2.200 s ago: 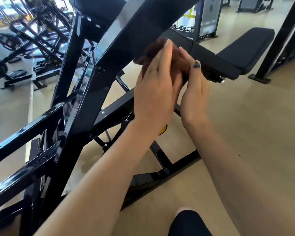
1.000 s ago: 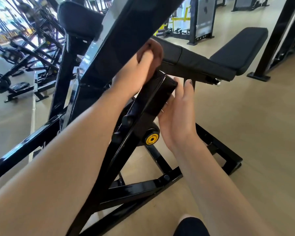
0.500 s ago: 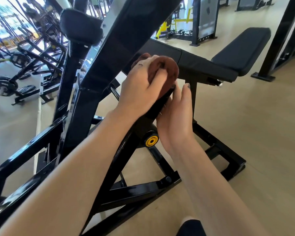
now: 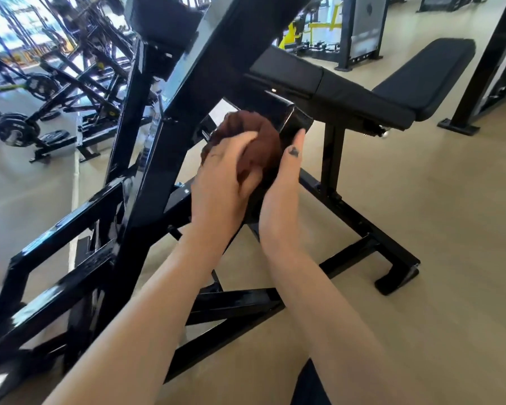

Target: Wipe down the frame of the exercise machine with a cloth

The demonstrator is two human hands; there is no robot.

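Note:
A bunched brown cloth (image 4: pixel 254 135) lies against a slanted black bar (image 4: pixel 287 118) of the exercise machine's frame (image 4: pixel 187 92). My left hand (image 4: pixel 225 176) grips the cloth from the left, fingers curled round it. My right hand (image 4: pixel 284 188) rests flat along the right side of the same bar, fingers straight and pointing up, touching the cloth's edge. The part of the bar under both hands is hidden.
A black padded bench (image 4: pixel 398 83) stretches to the right behind the bar, on a black floor base (image 4: pixel 392 264). More black frame tubes (image 4: pixel 65 235) run at the left. Other machines and weight plates (image 4: pixel 15 130) stand at the far left. A black post (image 4: pixel 485 65) rises at the right.
My left hand has slid the cloth down the slanted bar, toward me. My right hand has stayed flat against the bar's right side, and the yellow knob is now hidden behind my hands.

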